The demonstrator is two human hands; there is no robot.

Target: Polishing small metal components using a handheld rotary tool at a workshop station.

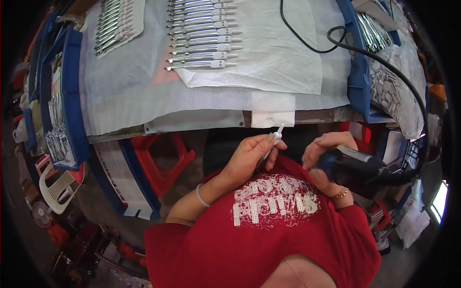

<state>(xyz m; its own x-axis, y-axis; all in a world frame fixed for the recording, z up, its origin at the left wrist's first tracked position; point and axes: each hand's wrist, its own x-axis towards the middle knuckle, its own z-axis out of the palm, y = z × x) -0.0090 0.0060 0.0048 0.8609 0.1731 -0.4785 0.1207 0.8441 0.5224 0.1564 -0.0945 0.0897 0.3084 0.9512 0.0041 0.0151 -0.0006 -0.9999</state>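
"Worktable [313, 116], one. How dressed?"

"Pale sheet [129, 96] over the top, its front edge wavy."

"Containers?"

"Blue tray [72, 96] at the left end, holding slender silver parts [57, 144]. Blue bin [357, 91] at the right end, with a clear bag [391, 86] of small white parts."

"Seating?"

"Red plastic stool [165, 165], one, below the table's front edge, left of centre."

"Laid-out stock?"

"Slender silver pieces with white heads, in two sets: centre row [201, 36] and left row [115, 24], each lying on white sheeting, pieces roughly parallel."

"Powered items?"

"Black corded tool [360, 168], one, in the right hand [326, 143]. Fingers curled about it, thumb on the near side; they partly hide its front end. Black cord [398, 72] loops up past the bin to the tabletop."

"And the left hand [257, 151]?"

"Thumb and forefinger pinching a single white-headed piece [277, 137]; remaining fingers bent beneath. Whether those press on its stem, cannot tell."

"Position of that piece?"

"In front of the person, just off the table's front edge, near a white patch [272, 113] hanging there. Narrow white tip upward, stem mostly hidden by the fingers. Piece and tool stand apart, a gap between the two hands."
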